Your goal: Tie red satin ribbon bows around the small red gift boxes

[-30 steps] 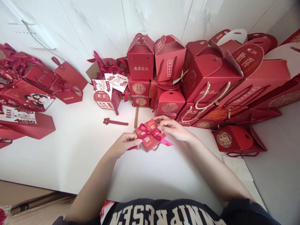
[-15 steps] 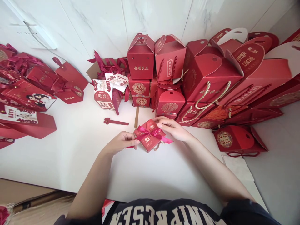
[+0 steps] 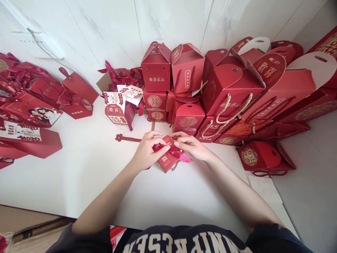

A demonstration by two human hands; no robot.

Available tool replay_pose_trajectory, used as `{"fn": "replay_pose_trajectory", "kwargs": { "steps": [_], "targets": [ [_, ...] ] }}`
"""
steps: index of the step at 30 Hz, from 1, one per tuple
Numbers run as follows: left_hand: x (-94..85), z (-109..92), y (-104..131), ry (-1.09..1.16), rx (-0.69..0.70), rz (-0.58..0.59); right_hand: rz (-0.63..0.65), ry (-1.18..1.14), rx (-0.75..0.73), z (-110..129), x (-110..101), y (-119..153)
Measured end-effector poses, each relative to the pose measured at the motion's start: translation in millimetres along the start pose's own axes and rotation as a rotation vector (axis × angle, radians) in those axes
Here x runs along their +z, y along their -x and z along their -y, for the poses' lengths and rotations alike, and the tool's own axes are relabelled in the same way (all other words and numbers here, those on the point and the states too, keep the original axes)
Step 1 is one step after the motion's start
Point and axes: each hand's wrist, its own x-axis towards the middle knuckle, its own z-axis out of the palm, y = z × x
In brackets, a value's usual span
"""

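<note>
A small red gift box (image 3: 166,163) with gold lettering lies turned at an angle on the white table, tied across with a magenta ribbon (image 3: 181,155). My left hand (image 3: 147,149) reaches over its left side, thumb and fingers closed at the ribbon's bow and covering part of it. At the far right corner, my right hand (image 3: 194,147) grips the box between thumb and bent fingers. A twisted gold cord (image 3: 176,166) shows beside its lower right edge. Just left of my left hand lies a dark red strip with a flower-shaped end (image 3: 127,138).
Red boxes with cord handles (image 3: 231,88) are stacked along the wall at right. A carton of ribbons (image 3: 105,80) stands behind a small tagged box (image 3: 119,114). More ribboned red boxes (image 3: 39,105) crowd the left, and a single box (image 3: 265,156) lies at right.
My left hand has moved right and up, from the box's left edge and ribbon end to over the bow. My right hand stays at the far right corner. The view has shifted slightly.
</note>
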Motion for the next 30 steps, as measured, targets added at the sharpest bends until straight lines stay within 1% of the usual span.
{"fn": "replay_pose_trajectory", "kwargs": {
  "steps": [4, 8, 14, 19, 26, 30],
  "targets": [
    [11.1, 5.9, -1.6, 0.046, -0.013, 0.008, -0.029, -0.007, -0.027, -6.5, 3.6, -1.9],
    [15.1, 8.4, -1.0, 0.109, -0.04, 0.027, -0.056, 0.007, -0.062, -12.1, 6.2, -3.3],
    [14.4, 10.0, -4.9, 0.151, -0.094, 0.115, -0.087, 0.029, -0.064, -12.8, 7.0, -3.0],
    [12.5, 11.8, -7.3, 0.186, -0.1, 0.178, -0.079, 0.037, -0.067, -17.0, 5.3, -4.6],
    [12.8, 14.2, -9.0, 0.213, -0.095, 0.187, -0.077, 0.072, -0.113, -19.4, 5.5, -5.4],
    [13.8, 14.2, -7.6, 0.228, -0.118, 0.174, -0.12, 0.209, -0.144, -13.0, 6.3, -3.5]
  ]
}}
